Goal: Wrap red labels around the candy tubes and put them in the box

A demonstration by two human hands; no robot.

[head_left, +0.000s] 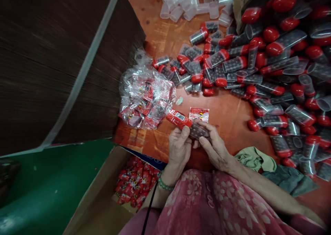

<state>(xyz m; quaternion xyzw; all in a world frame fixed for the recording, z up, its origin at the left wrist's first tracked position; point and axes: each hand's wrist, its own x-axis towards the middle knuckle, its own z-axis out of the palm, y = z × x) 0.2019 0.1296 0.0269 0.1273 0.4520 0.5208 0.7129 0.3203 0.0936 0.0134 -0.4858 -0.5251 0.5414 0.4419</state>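
My left hand (179, 146) and my right hand (215, 146) meet over the near edge of the orange-brown table (227, 118). Together they grip a clear tube (198, 131) filled with small dark beads. A red printed label sleeve (178, 119) covers the tube's left end, by my left thumb and fingers. My right hand's fingers curl round the tube's right end. A loose red label (199, 114) lies flat on the table just beyond my hands.
A clear plastic bag of red labels (144, 99) lies left of my hands. Several red-capped filled tubes (258, 69) are heaped at right, empty clear tubes (191, 2) at the far edge. A cardboard box (103, 193) holds labelled tubes (136, 181). Green cloth (258, 159) lies right.
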